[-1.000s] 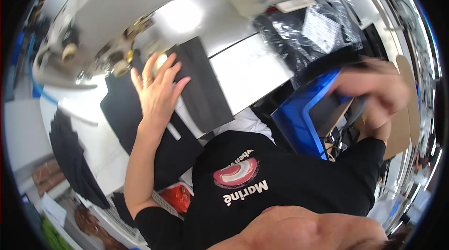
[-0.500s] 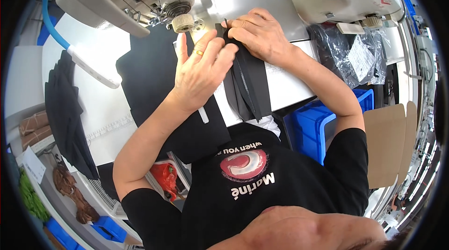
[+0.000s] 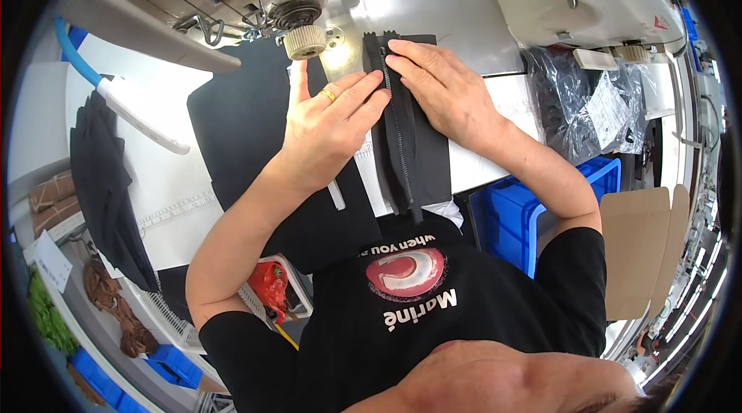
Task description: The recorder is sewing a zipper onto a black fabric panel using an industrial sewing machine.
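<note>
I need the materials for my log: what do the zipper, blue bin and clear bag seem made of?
Zipper: teeth probably metal, given their silvery glint; dull black tape looks like fabric. Blue bin: likely molded plastic, semi-gloss, given its even color and rounded corners. Clear bag: shiny plastic film, from its crinkles and reflections.

The table (image 3: 174,158) has a white top with ruler marks (image 3: 178,208) running across it, and a shiny metal plate (image 3: 456,26) covers its far part. A broad black cloth (image 3: 239,134) lies flat left of the middle, reaching toward the near edge. Just to its right lies a narrower grey cloth (image 3: 433,162), with a strip of bare white between them. Folded dark cloth (image 3: 108,181) drapes over the left part. Toward the right end lies a clear plastic bag (image 3: 560,107) with dark contents.
</note>
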{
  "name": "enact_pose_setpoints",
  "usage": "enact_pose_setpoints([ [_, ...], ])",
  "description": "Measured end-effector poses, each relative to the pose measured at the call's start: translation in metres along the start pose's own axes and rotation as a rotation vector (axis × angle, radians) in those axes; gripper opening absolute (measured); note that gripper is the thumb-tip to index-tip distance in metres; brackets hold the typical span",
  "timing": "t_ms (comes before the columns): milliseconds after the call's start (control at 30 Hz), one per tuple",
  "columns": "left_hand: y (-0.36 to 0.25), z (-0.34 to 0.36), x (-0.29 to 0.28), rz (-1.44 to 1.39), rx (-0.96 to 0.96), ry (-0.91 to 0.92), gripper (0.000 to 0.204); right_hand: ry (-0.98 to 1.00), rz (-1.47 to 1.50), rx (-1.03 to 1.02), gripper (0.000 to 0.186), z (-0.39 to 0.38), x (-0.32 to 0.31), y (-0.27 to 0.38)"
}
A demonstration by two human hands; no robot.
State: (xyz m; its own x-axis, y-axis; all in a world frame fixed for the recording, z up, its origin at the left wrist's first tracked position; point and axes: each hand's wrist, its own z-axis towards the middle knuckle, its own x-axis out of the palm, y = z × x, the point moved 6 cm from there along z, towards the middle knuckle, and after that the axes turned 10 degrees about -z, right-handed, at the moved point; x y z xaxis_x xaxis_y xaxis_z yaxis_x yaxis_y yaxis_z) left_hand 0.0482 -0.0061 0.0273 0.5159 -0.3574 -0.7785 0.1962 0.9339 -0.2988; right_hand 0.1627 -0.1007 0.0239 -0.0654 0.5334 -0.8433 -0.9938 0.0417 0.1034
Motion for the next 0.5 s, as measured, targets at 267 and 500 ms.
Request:
enact_pose_setpoints([
  [267,0.0046,-0.0003,-0.0042,-0.053,-0.033,0.016,0.023,0.060,-0.066,-0.046,0.041,0.0055,-0.0043,0.0056],
  [500,0.0101,0.0040,-0.0016,-0.102,-0.153,0.072,0.022,0.057,-0.081,-0.035,0.042,-0.0004,-0.0010,0.0045],
])
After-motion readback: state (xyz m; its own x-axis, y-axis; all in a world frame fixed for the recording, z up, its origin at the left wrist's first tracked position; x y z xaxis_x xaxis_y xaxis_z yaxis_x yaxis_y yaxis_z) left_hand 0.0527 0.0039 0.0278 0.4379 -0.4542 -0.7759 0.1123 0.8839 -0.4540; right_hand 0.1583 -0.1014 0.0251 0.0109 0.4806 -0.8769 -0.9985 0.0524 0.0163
